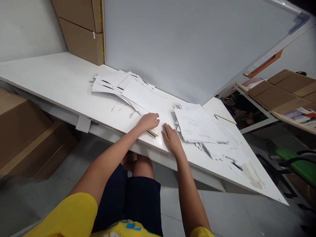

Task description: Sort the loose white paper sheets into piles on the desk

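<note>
My left hand is closed, fingers curled, over a narrow cream stapler-like tool at the table's front edge. Only the tool's near end shows; the rest is under the hand. Just beyond that hand lies a white sheet, at the near side of a spread pile of printed papers. My right hand rests on the white tabletop with its fingers stretched out and nothing in them. Close to its right side is a second stack of printed sheets, uneven at the edges.
A large whiteboard stands at the table's back, beside stacked cardboard boxes. More cartons sit at the lower left. Torn paper scraps lie on the table's right part. A green chair and shelf are at right.
</note>
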`<state>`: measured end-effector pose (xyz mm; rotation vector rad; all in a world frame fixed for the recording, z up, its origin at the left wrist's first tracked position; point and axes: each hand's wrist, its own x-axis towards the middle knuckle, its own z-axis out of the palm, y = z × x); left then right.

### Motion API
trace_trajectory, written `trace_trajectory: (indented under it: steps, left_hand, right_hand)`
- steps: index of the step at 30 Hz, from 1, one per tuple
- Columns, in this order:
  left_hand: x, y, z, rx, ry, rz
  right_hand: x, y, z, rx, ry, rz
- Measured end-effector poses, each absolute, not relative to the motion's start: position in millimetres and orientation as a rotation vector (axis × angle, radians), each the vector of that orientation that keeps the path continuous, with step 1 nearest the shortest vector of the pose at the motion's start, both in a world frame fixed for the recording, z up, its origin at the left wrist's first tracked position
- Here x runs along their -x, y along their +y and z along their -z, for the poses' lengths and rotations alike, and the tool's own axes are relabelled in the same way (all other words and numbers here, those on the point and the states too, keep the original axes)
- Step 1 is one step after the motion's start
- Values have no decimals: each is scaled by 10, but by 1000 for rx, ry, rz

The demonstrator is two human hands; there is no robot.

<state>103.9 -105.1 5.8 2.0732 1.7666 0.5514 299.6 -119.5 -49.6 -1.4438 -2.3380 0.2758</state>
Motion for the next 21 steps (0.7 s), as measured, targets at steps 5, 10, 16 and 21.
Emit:
trace_trajectory:
  steps: [5, 10, 16, 21]
  left_hand:
    - [-1045, -1053, -62, -2057, 1766, -560]
    - [-1053, -1050, -67, -2041, 1759, -573]
    - [-1059, -1029, -58, -2017, 1748, -583]
    - [-1062, -1008, -38, -2003, 1743, -594]
  right_hand:
    - [-2992, -1211, 482, 1444, -2316, -278]
    - [-2991, -1229, 454, 1456, -2318, -291]
    - [-2992, -1247, 402, 1500, -2336, -316]
    - [-3008, -1231, 433, 1468, -2316, -303]
